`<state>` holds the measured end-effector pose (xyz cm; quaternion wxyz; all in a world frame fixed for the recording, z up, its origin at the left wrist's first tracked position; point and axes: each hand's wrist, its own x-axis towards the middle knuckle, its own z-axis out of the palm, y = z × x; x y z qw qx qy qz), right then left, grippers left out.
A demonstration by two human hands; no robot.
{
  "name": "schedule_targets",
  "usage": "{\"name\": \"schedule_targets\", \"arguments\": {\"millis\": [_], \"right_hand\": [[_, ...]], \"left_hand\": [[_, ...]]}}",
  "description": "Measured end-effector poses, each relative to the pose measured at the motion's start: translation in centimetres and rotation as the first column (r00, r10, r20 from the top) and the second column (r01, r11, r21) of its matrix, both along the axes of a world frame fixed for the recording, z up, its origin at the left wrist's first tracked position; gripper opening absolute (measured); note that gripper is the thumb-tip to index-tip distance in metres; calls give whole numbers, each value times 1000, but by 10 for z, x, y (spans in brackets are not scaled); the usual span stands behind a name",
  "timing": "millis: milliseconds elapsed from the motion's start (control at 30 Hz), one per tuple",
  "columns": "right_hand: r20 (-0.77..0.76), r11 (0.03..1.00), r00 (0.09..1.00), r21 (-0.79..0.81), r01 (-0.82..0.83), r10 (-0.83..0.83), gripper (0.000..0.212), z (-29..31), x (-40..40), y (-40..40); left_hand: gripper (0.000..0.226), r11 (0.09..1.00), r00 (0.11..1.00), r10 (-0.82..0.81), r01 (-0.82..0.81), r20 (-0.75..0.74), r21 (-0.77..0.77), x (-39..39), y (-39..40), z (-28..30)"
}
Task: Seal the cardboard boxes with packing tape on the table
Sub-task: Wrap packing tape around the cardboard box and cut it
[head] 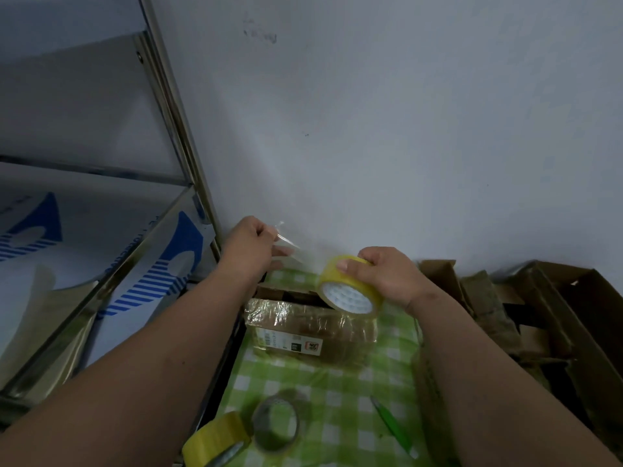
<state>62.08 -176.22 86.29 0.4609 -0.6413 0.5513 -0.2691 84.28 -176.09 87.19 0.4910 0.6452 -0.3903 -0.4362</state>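
Cardboard box (310, 326) on green checked table (340, 399), top taped, contents unseen, right hand (381, 276) gripping yellow tape roll (349, 284) above box, left hand (251, 246) pinching clear tape strip (296, 252) above box, hands apart

I saw my right hand (381, 276) gripping a yellow tape roll (349, 286) above the cardboard box (310, 326), while my left hand (251, 246) pinched the free end of a clear tape strip (296, 251) drawn out from it. The box, already wrapped in shiny tape, lay on the green checked tabletop (337, 399). Nearer me lay a second yellow roll (215, 438), a clear roll (276, 423) just beside it, and a green pen (392, 426). More boxes (539, 315) were heaped at the right; a steel shelf (101, 230) stood at the left.
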Motion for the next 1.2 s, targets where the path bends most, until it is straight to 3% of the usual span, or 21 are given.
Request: {"name": "schedule_targets", "arguments": {"millis": [100,233,367,567,800,1000,1133,1200], "right_hand": [[100,999,995,46,24,-28,50,-9,-14,-4],[189,996,981,81,29,-44,24,-16,-11,-16],[123,996,991,74,46,-55,22,-20,-4,-29],[-6,999,1000,47,27,-27,40,-33,7,-45],[-144,993,990,114,11,6,33,-57,20,-49],[-232,990,973,139,9,24,41,-79,21,-44],[-162,982,986,174,74,-45,43,-83,19,-44],[-15,955,993,273,113,-113,40,-87,18,-44]], "left_hand": [[11,997,999,39,-38,-10,65,22,-8,-9],[12,991,999,20,-26,48,129,38,-10,-34],[14,983,999,39,-31,-37,179,40,-15,-51],[16,961,985,51,-4,-165,275,43,-21,-68],[16,943,987,28,26,-158,332,48,-18,-99],[19,925,997,-10,39,-79,379,50,-17,-122],[20,934,995,29,7,-94,357,57,-15,-134],[20,937,991,66,-21,-116,348,60,-15,-139]]}}
